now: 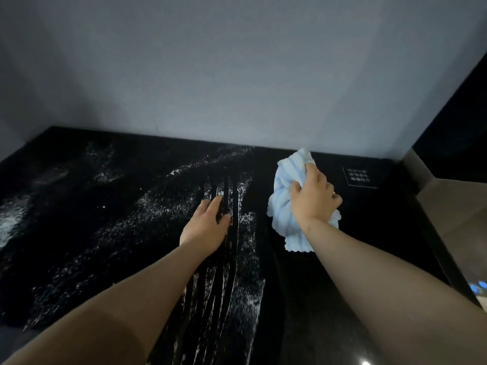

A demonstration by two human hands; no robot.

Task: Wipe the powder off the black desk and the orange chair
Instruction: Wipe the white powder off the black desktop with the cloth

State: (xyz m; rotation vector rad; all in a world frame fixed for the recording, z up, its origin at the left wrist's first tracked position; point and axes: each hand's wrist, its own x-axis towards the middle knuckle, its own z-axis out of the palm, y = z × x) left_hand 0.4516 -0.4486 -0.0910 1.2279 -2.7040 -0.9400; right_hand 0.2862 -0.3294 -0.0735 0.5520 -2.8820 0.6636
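Observation:
The black desk (355,233) fills the lower half of the view. White powder (163,204) is scattered across its left and middle, with straight finger streaks running toward me. My left hand (207,226) lies flat on the desk among the streaks, fingers straight. My right hand (313,200) grips a bunched light-blue striped cloth (283,206) and presses it on the desk right of the powder. The desk to the right of the cloth looks free of powder. No orange chair is in view.
A grey wall (237,75) rises directly behind the desk. A small white-printed label (359,176) sits on the desk at the back right. The desk's right edge drops to a brownish floor (458,214).

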